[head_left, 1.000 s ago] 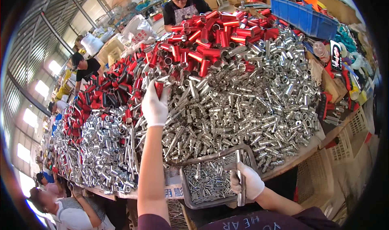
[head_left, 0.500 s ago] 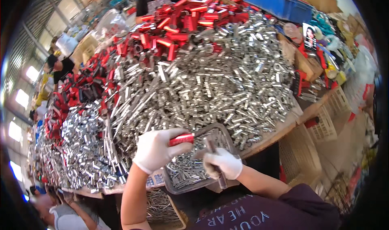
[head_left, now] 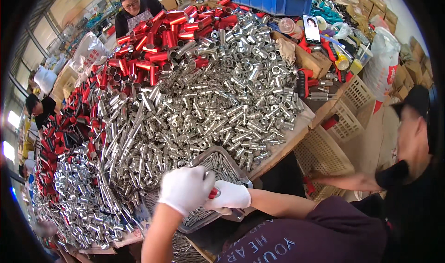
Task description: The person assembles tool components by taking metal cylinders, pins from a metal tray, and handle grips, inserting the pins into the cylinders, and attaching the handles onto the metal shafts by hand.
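Observation:
Both my hands wear white gloves and meet over the near edge of a dark grey plastic tray (head_left: 245, 174) that holds thin metal pins. My left hand (head_left: 185, 191) is closed round a short red metal tube (head_left: 214, 193); only its round end shows between the gloves. My right hand (head_left: 231, 195) is closed right beside that end, its fingers curled under. What it grips is hidden by the glove. Beyond the tray spreads a large heap of shiny metal fittings (head_left: 208, 110).
Red tubes (head_left: 171, 38) are piled at the back, below a blue crate (head_left: 273, 1). A lit phone (head_left: 311, 29) stands at the back right. Cream plastic baskets (head_left: 322, 156) sit beside the table's right edge, where a co-worker's arm (head_left: 347, 182) reaches in. Another person (head_left: 134, 12) stands behind the heap.
My hands have come together, the right moving left to the red tube. The grey metal rod seen in my right hand is now hidden. The view has shifted right; a co-worker appears there.

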Demonstrator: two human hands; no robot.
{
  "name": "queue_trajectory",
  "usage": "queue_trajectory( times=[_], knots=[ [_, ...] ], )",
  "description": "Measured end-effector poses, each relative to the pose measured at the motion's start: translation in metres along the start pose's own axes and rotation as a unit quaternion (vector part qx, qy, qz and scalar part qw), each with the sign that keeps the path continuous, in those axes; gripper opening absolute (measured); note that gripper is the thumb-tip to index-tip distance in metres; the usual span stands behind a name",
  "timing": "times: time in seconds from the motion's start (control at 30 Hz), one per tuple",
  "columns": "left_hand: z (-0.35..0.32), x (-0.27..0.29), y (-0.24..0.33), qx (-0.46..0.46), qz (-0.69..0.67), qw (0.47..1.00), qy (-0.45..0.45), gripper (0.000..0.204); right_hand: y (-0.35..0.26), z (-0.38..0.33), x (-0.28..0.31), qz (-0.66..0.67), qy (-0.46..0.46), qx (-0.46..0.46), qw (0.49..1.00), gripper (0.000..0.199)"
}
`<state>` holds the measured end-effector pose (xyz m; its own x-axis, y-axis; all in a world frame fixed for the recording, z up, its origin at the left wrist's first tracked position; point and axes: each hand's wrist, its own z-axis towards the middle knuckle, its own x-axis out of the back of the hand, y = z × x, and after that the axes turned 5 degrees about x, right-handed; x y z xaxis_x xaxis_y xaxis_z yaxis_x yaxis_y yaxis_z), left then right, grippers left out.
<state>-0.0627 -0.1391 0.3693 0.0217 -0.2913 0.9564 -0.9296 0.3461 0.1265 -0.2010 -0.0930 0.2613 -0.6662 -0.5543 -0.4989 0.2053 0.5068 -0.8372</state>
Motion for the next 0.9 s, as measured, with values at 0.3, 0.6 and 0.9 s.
queue_trajectory(
  times=[0.3, 0.6, 0.9],
  knots=[
    [0.015, -0.033, -0.009, -0.103, -0.176, 0.97, 0.131, 0.014, -0.01, -0.005, 0.002, -0.016, 0.034, 0.02, 0.999, 0.023],
    [0.015, -0.039, -0.031, -0.069, -0.468, 0.862, 0.182, 0.037, -0.009, -0.001, 0.0, 0.05, 0.018, 0.048, 0.997, 0.021],
    [0.069, -0.038, -0.057, -0.045, -0.062, 0.953, 0.295, 0.025, -0.001, -0.003, 0.002, 0.161, 0.041, 0.008, 0.986, 0.027]
  ],
)
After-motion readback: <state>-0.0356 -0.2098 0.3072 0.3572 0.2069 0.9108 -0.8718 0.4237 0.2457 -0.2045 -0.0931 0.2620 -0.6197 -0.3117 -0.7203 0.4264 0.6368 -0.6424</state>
